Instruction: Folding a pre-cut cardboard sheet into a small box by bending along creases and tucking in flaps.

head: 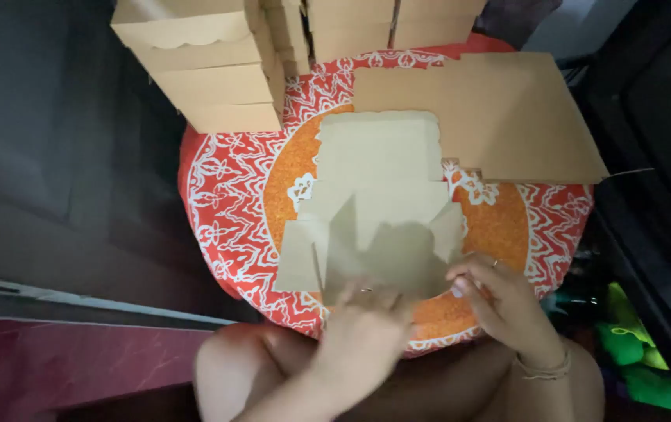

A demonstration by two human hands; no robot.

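Note:
A flat, partly folded cardboard box blank (374, 195) with a scalloped flap lies on a round red and orange patterned table (226, 195). My left hand (363, 328) presses on the blank's near edge, blurred with motion. My right hand (499, 301), wearing a ring and a wrist bracelet, pinches the blank's near right flap, which stands raised. Several side flaps at the near end are folded up.
A stack of flat cardboard blanks (507, 109) lies at the table's far right. Several folded tan boxes (210, 70) are piled at the far left and back. My bare knees (226, 367) are under the near edge. Green items (632, 352) lie at the right on the floor.

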